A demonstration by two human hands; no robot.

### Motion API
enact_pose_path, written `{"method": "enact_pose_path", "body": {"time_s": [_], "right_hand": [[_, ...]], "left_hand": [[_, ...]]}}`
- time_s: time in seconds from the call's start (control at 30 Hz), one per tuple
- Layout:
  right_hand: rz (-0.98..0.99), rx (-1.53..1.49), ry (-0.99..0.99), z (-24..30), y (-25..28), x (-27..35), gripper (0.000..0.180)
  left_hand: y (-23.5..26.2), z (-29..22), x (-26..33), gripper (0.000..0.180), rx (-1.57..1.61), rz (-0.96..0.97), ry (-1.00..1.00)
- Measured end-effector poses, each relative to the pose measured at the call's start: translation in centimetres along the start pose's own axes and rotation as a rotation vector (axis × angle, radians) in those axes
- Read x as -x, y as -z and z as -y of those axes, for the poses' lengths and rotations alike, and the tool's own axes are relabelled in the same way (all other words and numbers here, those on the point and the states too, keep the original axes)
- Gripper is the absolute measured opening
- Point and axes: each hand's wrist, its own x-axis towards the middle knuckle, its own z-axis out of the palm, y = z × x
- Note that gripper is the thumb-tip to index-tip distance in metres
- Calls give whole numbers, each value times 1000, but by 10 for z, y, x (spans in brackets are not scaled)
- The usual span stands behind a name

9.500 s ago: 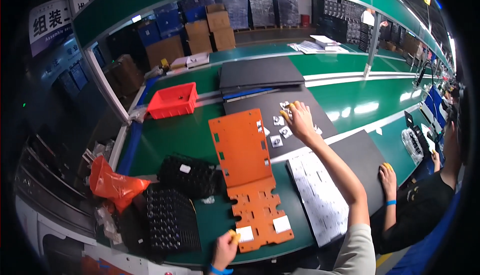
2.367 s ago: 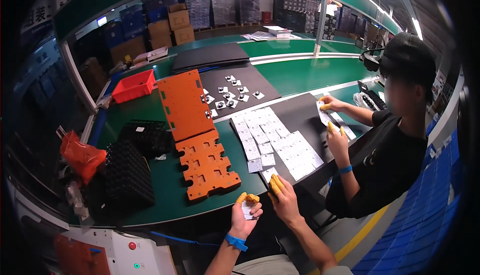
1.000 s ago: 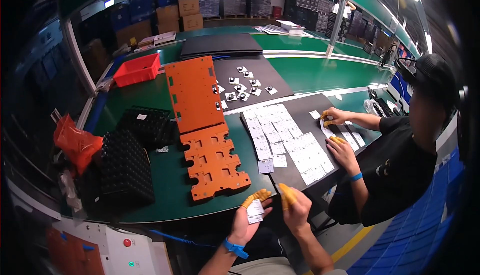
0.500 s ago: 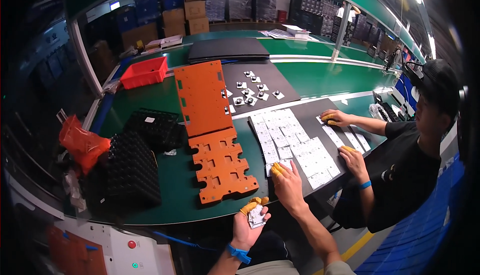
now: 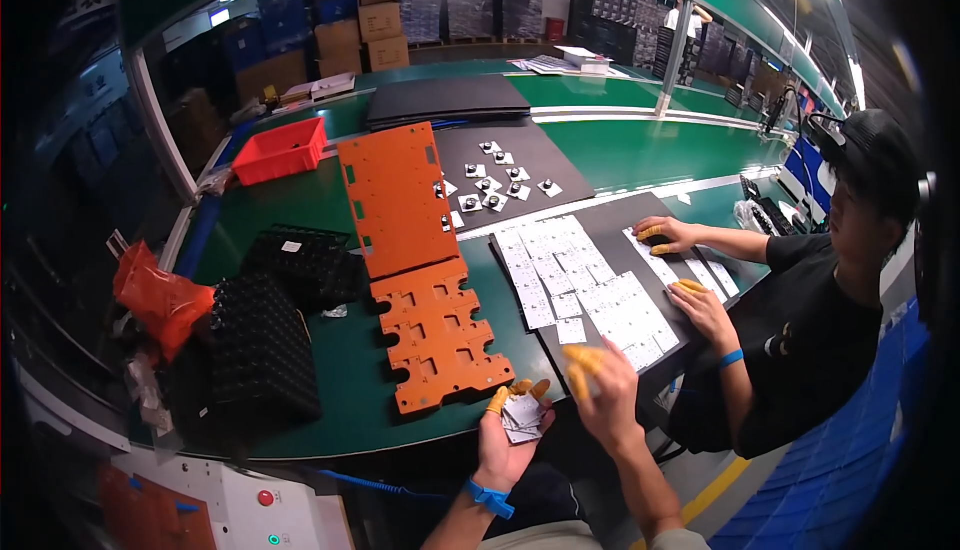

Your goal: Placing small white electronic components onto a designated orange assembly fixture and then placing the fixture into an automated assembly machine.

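Note:
My left hand [image 5: 508,442], with yellow finger covers and a blue wristband, is closed around a small stack of white circuit boards [image 5: 521,416] just off the table's front edge. To its right, my right hand [image 5: 608,390] hangs over the table edge, its yellow-covered fingers smeared by motion. Whether it holds anything cannot be made out. Just beyond it, white circuit boards [image 5: 550,260] lie in rows on a black sheet [image 5: 545,348]. Left of them rests an orange fixture [image 5: 440,335] with notched edges and pockets, its flat orange plate [image 5: 398,200] extending behind.
A co-worker's yellow-covered hands [image 5: 700,310] touch white strips at the right. Black trays [image 5: 265,350] and a red plastic bag [image 5: 160,295] sit at the left. Behind are a red bin [image 5: 280,150] and several small boards with black parts [image 5: 488,186] on a dark sheet.
My right hand has lifted off the near end of the board rows and come back toward me, uncovering a board there. My left hand still holds its stack, its fingers a little more spread.

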Motion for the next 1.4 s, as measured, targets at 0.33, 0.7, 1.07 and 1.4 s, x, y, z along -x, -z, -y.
{"method": "enact_pose_path", "body": {"time_s": [0.33, 0.7, 1.07, 1.4], "right_hand": [[128, 289, -158, -25, -43, 28, 61], [-270, -59, 83, 28, -35, 17, 16], [332, -409, 627, 203, -124, 30, 25], [572, -613, 670, 238, -167, 51, 36]], "left_hand": [[1, 3, 32, 23, -222, 99, -54], [32, -16, 52, 47, -428, 43, -260], [34, -77, 175, 44, -202, -222, -864], [89, -104, 216, 40, -139, -145, -999]]}}
